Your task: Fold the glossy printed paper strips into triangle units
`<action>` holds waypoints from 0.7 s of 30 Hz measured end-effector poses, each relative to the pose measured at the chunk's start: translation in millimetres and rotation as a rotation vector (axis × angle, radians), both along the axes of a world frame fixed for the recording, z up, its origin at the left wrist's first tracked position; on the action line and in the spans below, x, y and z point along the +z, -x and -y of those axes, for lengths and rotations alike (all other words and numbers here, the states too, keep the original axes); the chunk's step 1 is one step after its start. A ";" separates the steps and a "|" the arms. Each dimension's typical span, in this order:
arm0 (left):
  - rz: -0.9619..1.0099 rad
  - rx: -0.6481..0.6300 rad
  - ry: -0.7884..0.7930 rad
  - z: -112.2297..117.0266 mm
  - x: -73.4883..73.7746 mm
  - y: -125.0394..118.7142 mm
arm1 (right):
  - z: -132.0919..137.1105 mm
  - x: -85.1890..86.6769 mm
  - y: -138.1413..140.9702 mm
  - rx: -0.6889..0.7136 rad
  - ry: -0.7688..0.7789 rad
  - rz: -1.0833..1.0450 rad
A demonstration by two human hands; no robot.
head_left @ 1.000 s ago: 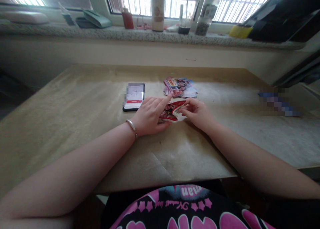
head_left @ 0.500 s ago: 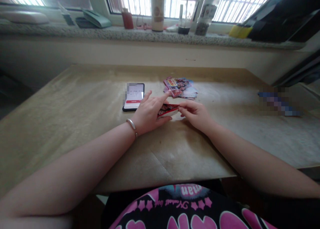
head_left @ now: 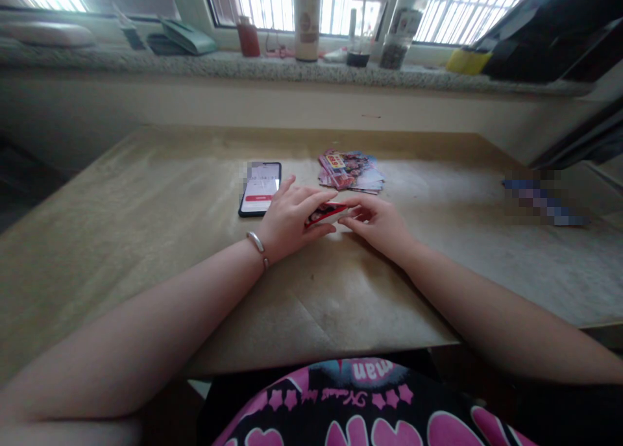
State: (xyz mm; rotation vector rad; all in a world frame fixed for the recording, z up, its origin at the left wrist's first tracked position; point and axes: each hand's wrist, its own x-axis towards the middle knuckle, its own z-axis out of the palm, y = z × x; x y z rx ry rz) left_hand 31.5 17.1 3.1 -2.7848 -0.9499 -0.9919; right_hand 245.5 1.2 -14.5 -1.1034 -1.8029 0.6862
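Observation:
Between my two hands is a small red-edged picture card (head_left: 325, 213), with dark print and a white part toward the right; whether it is one card or a thin packet of them I cannot tell. My left hand (head_left: 294, 215), a silver bangle on its wrist, holds the left end, thumb below and fingers above. At the right end, the thumb and fingertips of my right hand (head_left: 377, 220) close on its edge. Just beyond lies a loose fanned pile of colourful picture cards (head_left: 353, 171). A phone (head_left: 261, 189) with a lit screen lies by my left fingers.
The table (head_left: 160, 193) has a creased, pale brown covering. A blurred blue item (head_left: 540, 202) lies at the right. Along the stone windowsill (head_left: 272, 71) stand a red bottle (head_left: 248, 37), a tall pale bottle (head_left: 307, 21), a clear container (head_left: 399, 34) and a yellow object (head_left: 468, 61).
The left fingers have come down from near the card pile onto the red-edged card. My right hand has shifted slightly left along with the card's end.

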 end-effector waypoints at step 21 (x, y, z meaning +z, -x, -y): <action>0.188 0.036 -0.027 1.1 0.3 -4.9 | 14.7 19.5 0.6 -0.132 -0.564 0.224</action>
